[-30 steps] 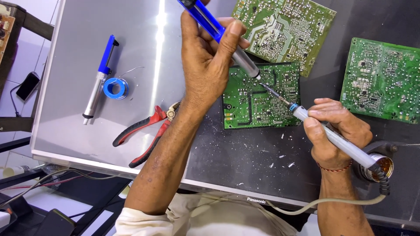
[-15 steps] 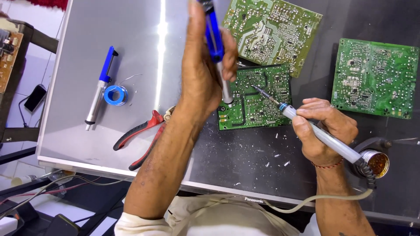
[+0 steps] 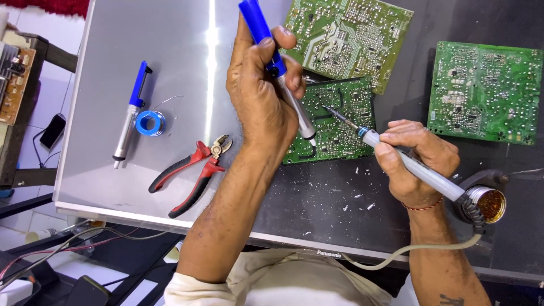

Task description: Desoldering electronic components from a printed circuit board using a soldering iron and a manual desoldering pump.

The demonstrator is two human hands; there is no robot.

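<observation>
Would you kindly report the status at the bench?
Left hand grips desoldering pump, nozzle down. Right hand grips soldering iron, tip on small circuit board. Nothing between.

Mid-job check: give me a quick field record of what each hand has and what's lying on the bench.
left hand: grips blue desoldering pump, tip down at small green circuit board
right hand: holds soldering iron, tip over the same board
other boards: olive one at top, green one at right
left side of bench: spare pump, solder coil, red cutters
near right wrist: tip-cleaner tin
</observation>
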